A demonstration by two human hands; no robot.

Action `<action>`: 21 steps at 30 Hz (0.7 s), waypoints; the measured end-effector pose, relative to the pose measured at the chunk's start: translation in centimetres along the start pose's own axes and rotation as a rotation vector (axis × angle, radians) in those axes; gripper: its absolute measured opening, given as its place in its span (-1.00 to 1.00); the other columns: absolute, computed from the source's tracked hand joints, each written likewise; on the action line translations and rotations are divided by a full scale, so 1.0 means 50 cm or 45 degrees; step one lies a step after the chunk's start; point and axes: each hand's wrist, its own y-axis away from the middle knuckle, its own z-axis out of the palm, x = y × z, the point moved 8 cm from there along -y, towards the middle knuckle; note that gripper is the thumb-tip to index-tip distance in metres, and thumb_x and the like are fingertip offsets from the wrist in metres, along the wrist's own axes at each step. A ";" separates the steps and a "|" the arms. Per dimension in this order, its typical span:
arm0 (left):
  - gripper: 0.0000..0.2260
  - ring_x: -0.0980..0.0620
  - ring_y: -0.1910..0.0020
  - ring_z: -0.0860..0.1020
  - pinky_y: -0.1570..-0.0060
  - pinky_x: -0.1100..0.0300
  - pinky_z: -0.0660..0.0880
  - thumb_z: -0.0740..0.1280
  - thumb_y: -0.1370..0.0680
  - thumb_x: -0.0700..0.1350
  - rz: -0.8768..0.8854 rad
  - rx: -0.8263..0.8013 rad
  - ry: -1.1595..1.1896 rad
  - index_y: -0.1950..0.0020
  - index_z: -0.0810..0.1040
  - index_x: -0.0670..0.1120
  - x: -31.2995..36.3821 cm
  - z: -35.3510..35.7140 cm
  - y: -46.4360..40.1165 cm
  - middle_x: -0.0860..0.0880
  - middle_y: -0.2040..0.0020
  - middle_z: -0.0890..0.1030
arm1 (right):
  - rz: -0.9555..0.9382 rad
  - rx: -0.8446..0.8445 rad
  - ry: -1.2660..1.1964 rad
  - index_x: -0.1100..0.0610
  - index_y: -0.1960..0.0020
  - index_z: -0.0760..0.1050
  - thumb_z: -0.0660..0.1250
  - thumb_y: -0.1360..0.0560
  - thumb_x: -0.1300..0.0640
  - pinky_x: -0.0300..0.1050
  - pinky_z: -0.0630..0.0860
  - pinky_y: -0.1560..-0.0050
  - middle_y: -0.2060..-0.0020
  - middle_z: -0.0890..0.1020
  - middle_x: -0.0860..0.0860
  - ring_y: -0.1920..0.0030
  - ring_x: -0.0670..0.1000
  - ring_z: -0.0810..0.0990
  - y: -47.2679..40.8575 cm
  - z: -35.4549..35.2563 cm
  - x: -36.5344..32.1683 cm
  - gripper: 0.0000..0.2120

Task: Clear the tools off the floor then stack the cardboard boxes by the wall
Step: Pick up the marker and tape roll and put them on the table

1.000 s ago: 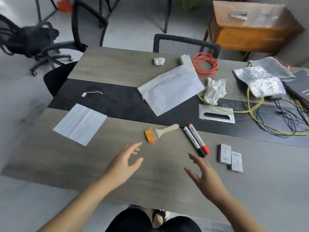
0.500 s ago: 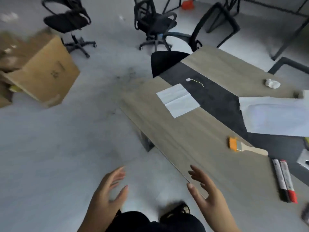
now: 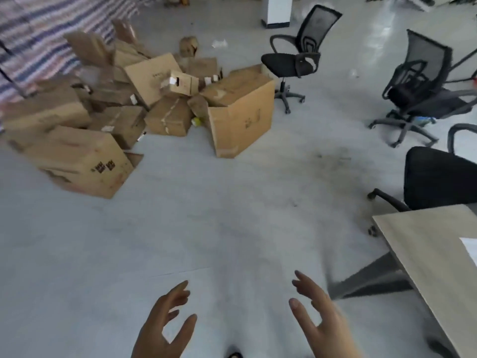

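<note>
Both hands are free now: the left hand [image 3: 165, 322] and the right hand [image 3: 318, 319] hang low in the foreground, fingers spread apart, gripping nothing. The view has swung right off the table [image 3: 423, 257], which a second ago filled the frame with the brush and markers and is now only a corner at the right edge. That reads as the tool-clearing half wrapped up, with attention turning to the boxes, though no tools show on the bare grey floor [image 3: 206, 228] in between. Well beyond the table, across that open floor, sits the heap of cardboard boxes [image 3: 144, 104]: tipped, overlapping, flaps hanging open, nothing stacked yet. The big box [image 3: 240, 112] nearest the office chair [image 3: 296, 58] stands open-topped; behind the heap runs a striped sheet [image 3: 38, 34].
</note>
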 end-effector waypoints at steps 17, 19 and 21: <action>-0.59 0.32 -0.03 0.55 0.00 0.49 0.46 0.30 -0.28 0.19 -0.253 0.437 0.052 -0.10 0.41 0.50 -0.162 -0.195 -0.451 0.35 -0.01 0.57 | -0.116 -0.407 0.062 -0.62 -0.14 0.16 0.02 -0.07 -0.68 -0.50 0.35 0.02 -0.14 0.40 -0.52 -0.12 -0.39 0.46 -0.582 0.354 -0.185 -0.36; -0.58 0.31 -0.03 0.55 0.00 0.49 0.46 0.38 -0.33 0.09 -0.249 0.474 0.052 -0.10 0.42 0.49 -0.161 -0.214 -0.539 0.34 -0.01 0.57 | -0.140 -0.433 0.047 -0.58 -0.17 0.16 0.02 -0.06 -0.68 -0.50 0.35 0.02 -0.14 0.41 -0.51 -0.12 -0.39 0.47 -0.684 0.383 -0.229 -0.32; -0.46 0.31 -0.02 0.56 0.00 0.50 0.46 0.43 -0.41 -0.13 -0.254 0.518 0.030 -0.07 0.42 0.53 -0.166 -0.237 -0.622 0.34 0.00 0.58 | -0.170 -0.448 0.051 -0.52 -0.20 0.18 0.03 -0.06 -0.68 -0.48 0.36 0.02 -0.13 0.43 -0.49 -0.11 -0.38 0.48 -0.780 0.417 -0.274 -0.28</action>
